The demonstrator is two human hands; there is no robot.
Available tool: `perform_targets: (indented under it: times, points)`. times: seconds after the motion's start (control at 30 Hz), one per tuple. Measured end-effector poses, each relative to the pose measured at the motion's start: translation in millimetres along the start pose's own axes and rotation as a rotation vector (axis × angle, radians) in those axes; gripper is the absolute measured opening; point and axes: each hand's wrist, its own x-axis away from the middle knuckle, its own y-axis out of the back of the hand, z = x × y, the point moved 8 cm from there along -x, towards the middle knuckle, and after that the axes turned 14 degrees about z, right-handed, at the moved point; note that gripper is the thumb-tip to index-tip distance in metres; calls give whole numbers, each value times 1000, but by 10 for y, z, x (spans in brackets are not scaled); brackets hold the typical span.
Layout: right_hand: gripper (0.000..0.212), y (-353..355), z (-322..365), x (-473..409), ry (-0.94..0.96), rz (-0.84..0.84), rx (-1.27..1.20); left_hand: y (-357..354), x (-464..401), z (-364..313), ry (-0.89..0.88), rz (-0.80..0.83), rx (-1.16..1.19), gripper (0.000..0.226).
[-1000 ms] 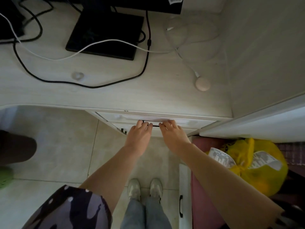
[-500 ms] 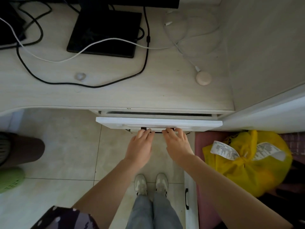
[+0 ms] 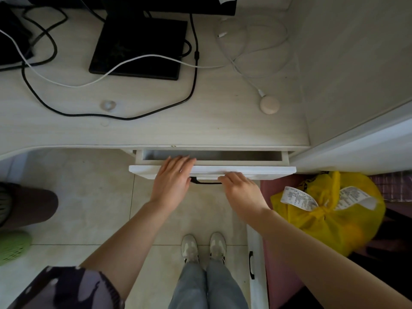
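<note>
Right hand [image 3: 242,189]: fingers [image 3: 229,176] curled on the drawer [image 3: 256,170] front, at the right end of its black handle [image 3: 206,181]; cannot tell if they hook the handle itself. Yellow bag [image 3: 323,219] is to their right. Left hand [image 3: 172,177]: fingers [image 3: 182,161] straight, released, lying over the front's top edge. Change: the drawer was shut a second ago and now sits partway out, with the left hand off the handle. Opening is nearly done; a reach inside is likely next. The drawer is just under the tabletop [image 3: 200,126] edge, long axis left-right, front facing the person. Beyond the fingers: cables, monitor base [image 3: 138,41].
</note>
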Motion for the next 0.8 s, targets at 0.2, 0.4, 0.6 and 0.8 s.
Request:
perform_targets:
  times: [0.2, 0.4, 0.6, 0.8]
  points:
    - [51, 380, -219, 46, -34, -187, 103, 13, -22, -13, 17, -60, -11, 52]
    - [68, 263, -387, -30, -80, -16, 114, -10, -46, 26, 37, -35, 52, 53]
    - [75, 170, -329, 69, -73, 40, 127, -4, 84, -26, 19, -23, 76, 54]
    - [74, 55, -205, 355, -63, 101, 103, -69, 375, -138, -5, 33, 52, 55]
